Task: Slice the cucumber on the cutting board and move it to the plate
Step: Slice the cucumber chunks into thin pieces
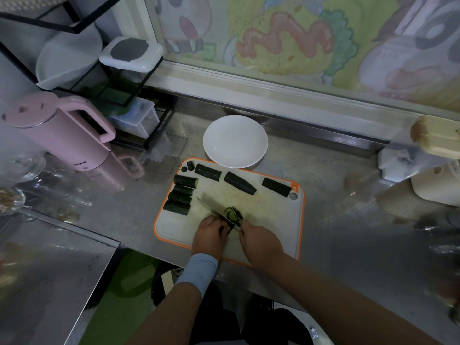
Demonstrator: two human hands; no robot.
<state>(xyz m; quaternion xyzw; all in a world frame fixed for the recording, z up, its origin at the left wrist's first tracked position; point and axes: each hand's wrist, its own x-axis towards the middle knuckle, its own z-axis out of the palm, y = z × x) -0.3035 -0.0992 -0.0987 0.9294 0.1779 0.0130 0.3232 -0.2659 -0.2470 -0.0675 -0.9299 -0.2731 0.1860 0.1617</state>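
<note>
Cucumber chunks (pixel 185 181) on cutting board (pixel 273 215), white plate (pixel 235 141) beside

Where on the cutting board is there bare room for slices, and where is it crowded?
Bare: the right half of the cutting board, between the far row of chunks and the right hand; also its near-left corner, nearer than the left chunks. The plate is bare. Crowded: left side, far edge.

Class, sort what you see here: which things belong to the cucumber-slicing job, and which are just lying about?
For the job: cucumber, knife, cutting board, plate, left hand, right hand.

Lying about: pink kettle, lidded box, clear box.
</note>
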